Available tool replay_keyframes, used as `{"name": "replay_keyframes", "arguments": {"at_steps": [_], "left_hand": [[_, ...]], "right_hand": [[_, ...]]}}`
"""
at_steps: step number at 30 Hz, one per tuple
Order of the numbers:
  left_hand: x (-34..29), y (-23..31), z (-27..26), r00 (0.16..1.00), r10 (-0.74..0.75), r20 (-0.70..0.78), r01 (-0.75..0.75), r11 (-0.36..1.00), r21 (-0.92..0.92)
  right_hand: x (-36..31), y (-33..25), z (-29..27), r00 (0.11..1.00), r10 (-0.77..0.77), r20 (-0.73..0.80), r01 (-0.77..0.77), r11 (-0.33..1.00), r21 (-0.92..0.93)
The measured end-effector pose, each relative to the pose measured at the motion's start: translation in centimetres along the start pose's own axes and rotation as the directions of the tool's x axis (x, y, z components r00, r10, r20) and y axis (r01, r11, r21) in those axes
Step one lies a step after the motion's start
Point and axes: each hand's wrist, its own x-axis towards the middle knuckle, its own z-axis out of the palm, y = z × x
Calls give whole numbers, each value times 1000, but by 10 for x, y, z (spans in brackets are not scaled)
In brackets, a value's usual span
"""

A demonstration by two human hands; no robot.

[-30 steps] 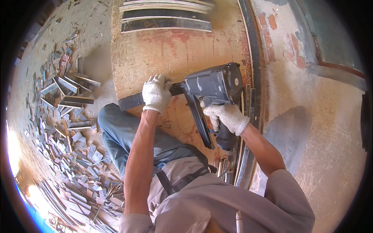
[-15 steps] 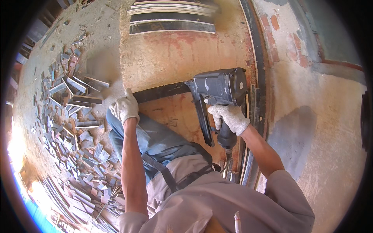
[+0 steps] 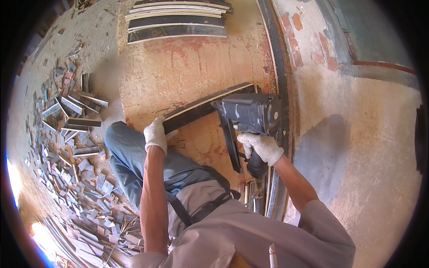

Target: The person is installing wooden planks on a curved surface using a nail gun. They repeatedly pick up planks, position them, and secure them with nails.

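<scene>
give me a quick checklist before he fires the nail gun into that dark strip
1. Right hand wrapped round the nail gun handle: ok.
2. Left hand gripping the near end of the dark strip, away from the gun's nose: ok.
3. Strip lying flat on the plywood sheet: ok, as far as can be seen.
4. Gun nose seated square on the strip: cannot tell, the body hides it.
5. Both hands gloved: ok.
6. Knee clear of the strip: ok.
</scene>
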Motion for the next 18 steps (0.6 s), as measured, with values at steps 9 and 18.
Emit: {"name": "replay_keyframes", "arguments": {"at_steps": [9, 18], "left_hand": [[2, -4, 0, 1000, 7, -11, -8, 1000, -24], [4, -5, 1, 1000, 5, 25, -3, 998, -68]], "right_hand": [[16, 15, -1, 999, -45, 0, 45, 999, 28], [9, 10, 11, 996, -92, 3, 92, 996, -8]]}}
